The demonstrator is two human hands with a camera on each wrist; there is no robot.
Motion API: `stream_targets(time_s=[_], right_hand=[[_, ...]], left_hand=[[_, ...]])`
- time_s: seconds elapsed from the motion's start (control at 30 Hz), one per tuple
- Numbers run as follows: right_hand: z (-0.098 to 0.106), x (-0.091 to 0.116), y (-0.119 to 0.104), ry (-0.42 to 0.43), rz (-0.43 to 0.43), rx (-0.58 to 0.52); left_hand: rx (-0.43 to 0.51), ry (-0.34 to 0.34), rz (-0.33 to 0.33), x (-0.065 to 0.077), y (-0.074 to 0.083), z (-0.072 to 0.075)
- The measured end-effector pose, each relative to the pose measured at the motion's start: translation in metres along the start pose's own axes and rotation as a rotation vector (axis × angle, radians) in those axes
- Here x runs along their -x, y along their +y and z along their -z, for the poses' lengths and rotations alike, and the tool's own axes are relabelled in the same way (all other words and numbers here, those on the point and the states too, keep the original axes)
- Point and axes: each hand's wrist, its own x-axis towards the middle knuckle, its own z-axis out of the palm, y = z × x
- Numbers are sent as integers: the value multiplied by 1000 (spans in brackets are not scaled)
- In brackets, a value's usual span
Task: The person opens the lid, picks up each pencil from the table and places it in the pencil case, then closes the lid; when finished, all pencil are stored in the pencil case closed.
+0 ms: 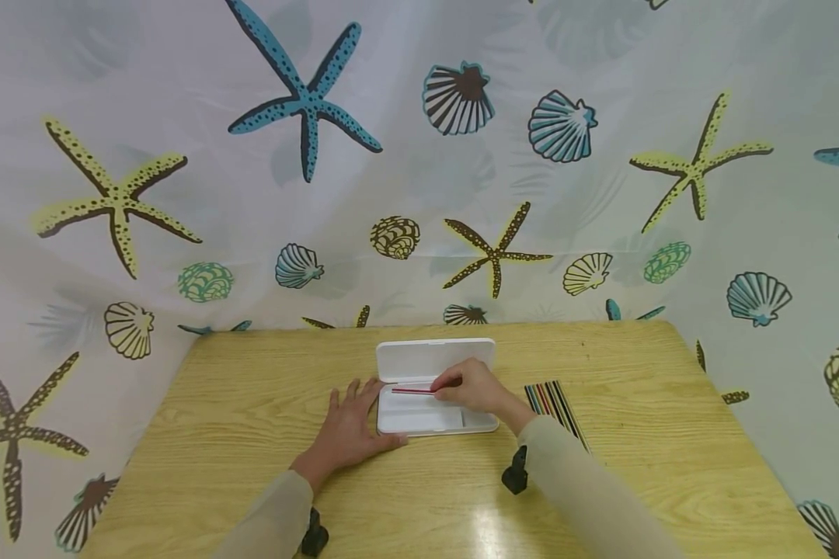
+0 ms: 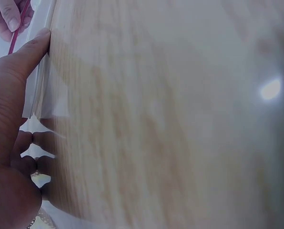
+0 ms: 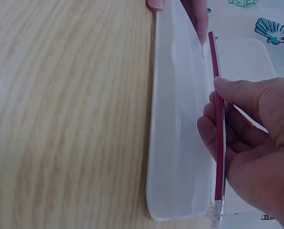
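Note:
A white pencil case (image 1: 419,423) lies on the wooden table with its lid (image 1: 407,362) raised at the back. My right hand (image 1: 471,385) pinches a red pencil (image 3: 220,157) between thumb and fingers, level over the rear part of the tray. A metal band and eraser (image 3: 218,211) show at the pencil's near end in the right wrist view. At the case's left end rests my left hand (image 1: 349,431), fingers spread and fairly straight. Its thumb (image 2: 35,47) touches the front edge of the case.
To the right of the case, several coloured pencils (image 1: 549,400) lie side by side on the table (image 1: 252,404), partly behind the right forearm. A cloth with starfish and shells (image 1: 391,287) hangs behind the table and along its sides.

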Motion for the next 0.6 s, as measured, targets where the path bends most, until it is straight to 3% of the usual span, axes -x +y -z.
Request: stream_targets(time_s=[0.3, 0.6], right_hand=[[-20, -7, -3, 6, -6, 48], [-25, -8, -4, 9, -14, 57]], left_hand=[[9, 11, -13, 1, -1, 1], [13, 5, -9, 1, 1, 3]])
